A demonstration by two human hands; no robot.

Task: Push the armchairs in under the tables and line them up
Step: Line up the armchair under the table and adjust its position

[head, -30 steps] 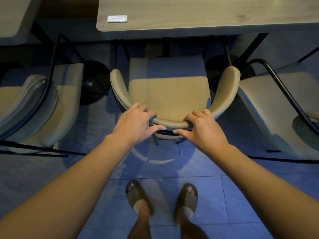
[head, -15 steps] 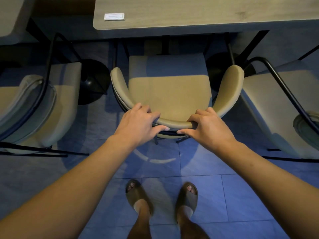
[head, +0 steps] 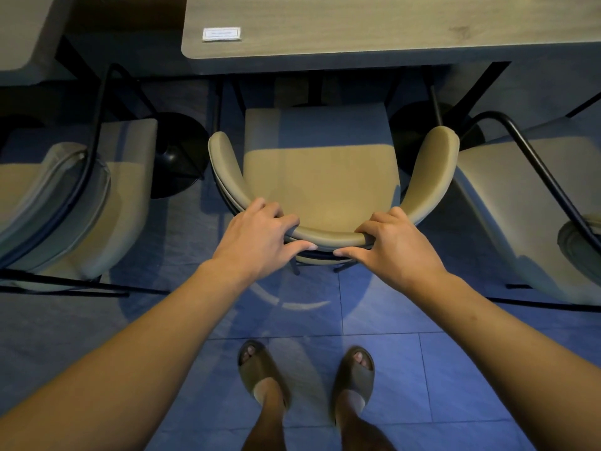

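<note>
Floor (head: 302, 320): grey-blue tiles with thin grout lines; pale curved patch of light just behind the middle armchair.
Table (head: 357, 27): pale wood-grain top, rounded near-left corner, dark frame and legs beneath; small white label (head: 221, 34) lying flat near that corner.
Second table (head: 22, 30): corner only, far left, apart from the first by a dark gap.
Round base (head: 177, 154): black disc on the floor between left and middle chairs; a similar dark one partly hidden right of the middle chair.
Middle armchair (head: 320, 177): beige seat, curved padded backrest, black legs; front edge of seat in shadow at the table edge, backrest well out from it.
Left armchair (head: 81, 196): same kind, black tube frame, turned at an angle.
Right armchair (head: 520, 203): same kind, also angled, near the middle one.
Left hand (head: 257, 239): fingers curled over the backrest top, thumb against its rear face; gripping.
Right hand (head: 396, 245): same grip, right of centre.
Sandals (head: 263, 369): olive pair, side by side on the tiles behind the chair.
Change since half a second ago: chair, hands and table in nearly the same places in view; grip unchanged; seat no visibly deeper under the table.
</note>
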